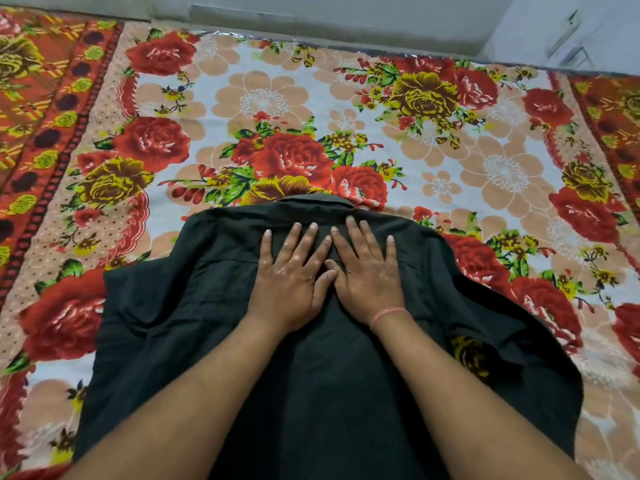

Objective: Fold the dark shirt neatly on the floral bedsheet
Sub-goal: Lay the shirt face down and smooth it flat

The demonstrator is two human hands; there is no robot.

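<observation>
A dark shirt (pixel 166 334), nearly black with a green cast, lies spread flat and back side up on a floral bedsheet (pixel 263 98). Its collar (pixel 311 199) points away from the person, at the middle of the sheet, and the body of the shirt runs back toward the bottom edge of the view. A short sleeve fans out on each side, the right one rumpled into soft folds. A yoke seam crosses the shoulders.

Both hands rest palm down on the upper back of the shirt, just below the collar. The left hand (pixel 291 278) and right hand (pixel 367 275) lie side by side, thumbs touching, fingers (pixel 266 244) spread and flat against the cloth, gripping nothing. A thin pink thread bracelet (pixel 388 313) circles the right wrist. Bare forearms reach in from the bottom.

The bedsheet is pale with large red roses, yellow blooms, peach flowers and an orange-red patterned border. Beyond its far edge runs a grey-white wall (pixel 346 15).
</observation>
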